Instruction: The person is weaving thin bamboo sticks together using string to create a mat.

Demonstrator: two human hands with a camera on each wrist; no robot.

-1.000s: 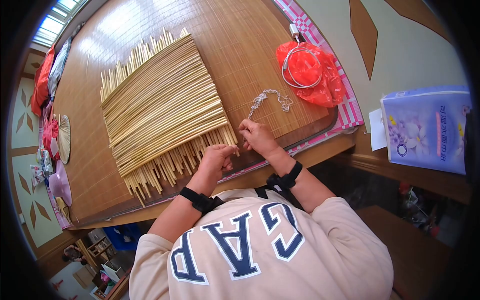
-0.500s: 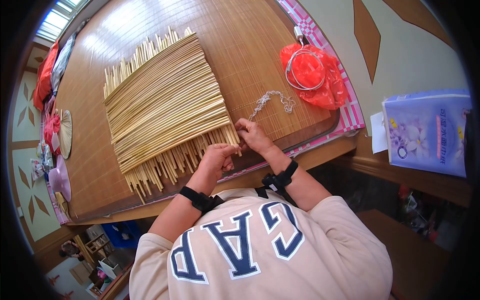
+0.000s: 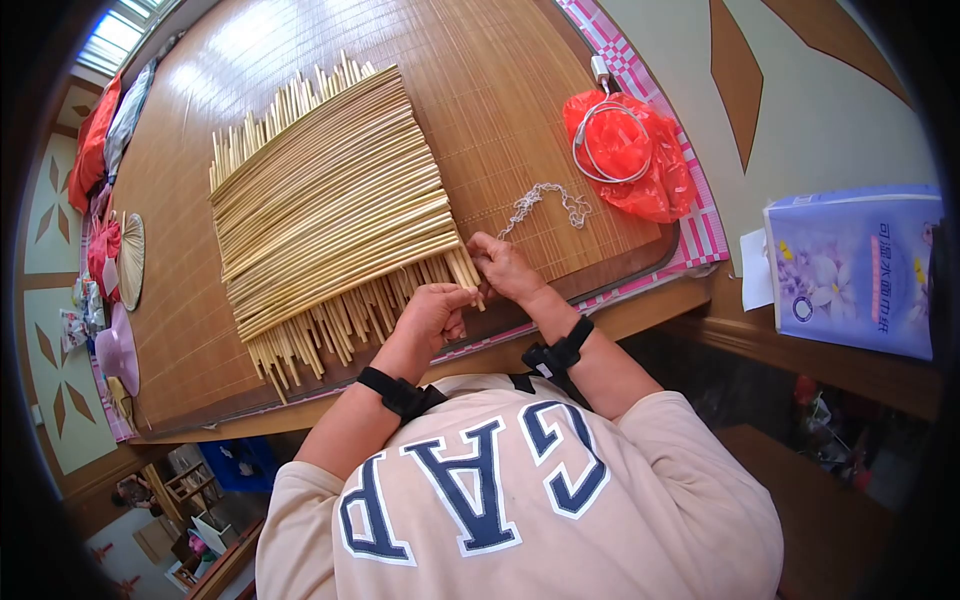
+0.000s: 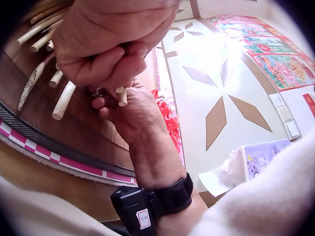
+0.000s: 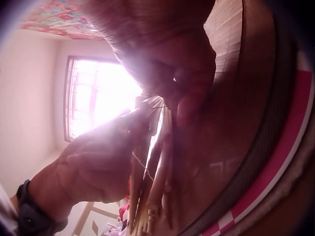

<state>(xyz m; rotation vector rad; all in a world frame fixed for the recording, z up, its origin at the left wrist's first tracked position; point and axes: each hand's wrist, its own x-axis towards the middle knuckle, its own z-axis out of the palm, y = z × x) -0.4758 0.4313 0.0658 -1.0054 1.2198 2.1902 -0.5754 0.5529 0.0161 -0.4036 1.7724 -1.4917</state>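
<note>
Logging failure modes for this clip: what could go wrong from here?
1. Tangling: the white cord lies loosely kinked just beyond the right hand, so it might snag if pulled.
2. Shifting: the sticks have uneven ends poking out near the left hand; a bump could knock some askew.
3. Missed slip: strong glare in the right wrist view might hide a bad finger placement.

mat-covered table [image 3: 540,110] | stick panel [image 3: 330,200] | white cord [image 3: 521,208] | red plastic bag [image 3: 625,148] | pink hat [image 3: 118,350]
</note>
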